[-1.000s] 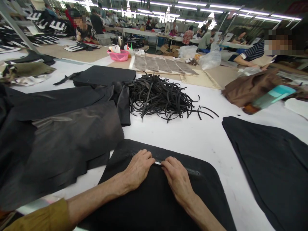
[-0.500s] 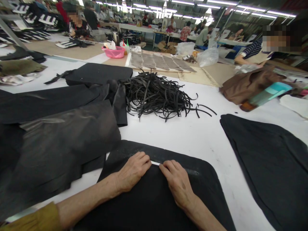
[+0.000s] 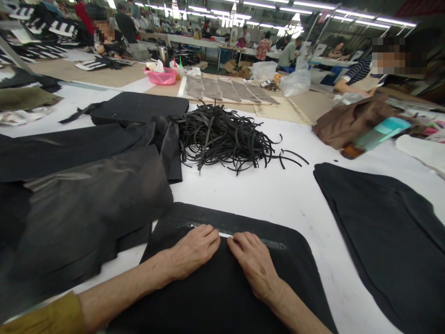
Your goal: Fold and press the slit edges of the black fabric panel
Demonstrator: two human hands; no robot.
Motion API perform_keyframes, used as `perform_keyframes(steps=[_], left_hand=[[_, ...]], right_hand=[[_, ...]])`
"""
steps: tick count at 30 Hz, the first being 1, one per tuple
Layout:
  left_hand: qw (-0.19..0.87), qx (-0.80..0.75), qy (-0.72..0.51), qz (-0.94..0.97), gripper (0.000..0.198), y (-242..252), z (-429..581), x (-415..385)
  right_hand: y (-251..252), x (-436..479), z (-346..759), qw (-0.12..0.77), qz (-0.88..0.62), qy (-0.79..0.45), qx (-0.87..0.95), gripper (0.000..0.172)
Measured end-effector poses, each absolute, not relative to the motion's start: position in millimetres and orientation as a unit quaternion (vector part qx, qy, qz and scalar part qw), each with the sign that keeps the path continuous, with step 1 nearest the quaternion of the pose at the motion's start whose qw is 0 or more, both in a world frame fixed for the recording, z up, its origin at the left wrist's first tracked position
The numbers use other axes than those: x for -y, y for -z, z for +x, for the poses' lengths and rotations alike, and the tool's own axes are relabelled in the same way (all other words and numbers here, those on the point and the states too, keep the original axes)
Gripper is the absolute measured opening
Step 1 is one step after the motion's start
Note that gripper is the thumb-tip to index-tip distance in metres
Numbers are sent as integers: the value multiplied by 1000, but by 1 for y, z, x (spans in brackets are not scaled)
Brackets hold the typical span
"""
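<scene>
A large black panel (image 3: 215,301) with rounded corners lies flat before me, a long pale-edged slot or groove running across its upper part. Along that line sits a thin white strip (image 3: 225,235), visible between my hands and a little beyond the left fingers. My left hand (image 3: 194,248) has its fingers curled down and pressed together on the strip. Just to its right, my right hand (image 3: 255,262) pinches the same strip with thumb and fingers. Their fingertips hide most of the strip, and a small gap separates them.
A heap of black cut strips (image 3: 225,137) lies beyond the panel. Black sheets (image 3: 97,204) spread at left, and stacked black panels (image 3: 378,232) lie at right. Farther off are a bottle (image 3: 378,134), a brown bag (image 3: 347,118), a pink basket (image 3: 162,76) and people at tables.
My left hand has slid slightly right and down along the strip, showing a bit of white to its left. My right hand has barely moved. The whole view has shifted slightly.
</scene>
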State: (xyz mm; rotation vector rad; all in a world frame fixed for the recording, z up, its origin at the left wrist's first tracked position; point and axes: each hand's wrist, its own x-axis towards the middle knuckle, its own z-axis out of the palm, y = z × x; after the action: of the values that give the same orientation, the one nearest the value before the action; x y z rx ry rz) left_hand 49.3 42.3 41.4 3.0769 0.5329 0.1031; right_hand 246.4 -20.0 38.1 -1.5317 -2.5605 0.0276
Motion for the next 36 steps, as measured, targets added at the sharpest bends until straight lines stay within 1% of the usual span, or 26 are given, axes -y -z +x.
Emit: perform_keyframes(steps=[4, 8, 12, 15, 23, 28, 31, 36], left_hand=[[-16, -163, -19, 986, 24, -44, 51, -39], [-55, -209, -13, 976, 36, -40, 63, -27], [-89, -244, 10, 966, 40, -35, 73, -14], [-97, -259, 23, 961, 45, -34, 75, -9], [-85, -266, 34, 960, 51, -35, 76, -6], [-135, -263, 63, 953, 54, -38, 80, -3], [-164, -260, 65, 949, 55, -35, 81, -1], [-160, -258, 42, 952, 55, -28, 80, -4]], right_hand=[[-37, 22, 253, 77, -497, 10, 864, 23], [-38, 22, 254, 70, -492, 19, 867, 22], [-40, 25, 264, 54, -479, 7, 876, 21], [-42, 30, 281, 42, -475, 9, 879, 23], [-47, 46, 316, 12, -473, 49, 880, 27], [-50, 53, 327, -7, -474, 69, 878, 27], [-49, 60, 333, -23, -479, 91, 873, 29], [-45, 69, 341, -43, -511, 80, 855, 33]])
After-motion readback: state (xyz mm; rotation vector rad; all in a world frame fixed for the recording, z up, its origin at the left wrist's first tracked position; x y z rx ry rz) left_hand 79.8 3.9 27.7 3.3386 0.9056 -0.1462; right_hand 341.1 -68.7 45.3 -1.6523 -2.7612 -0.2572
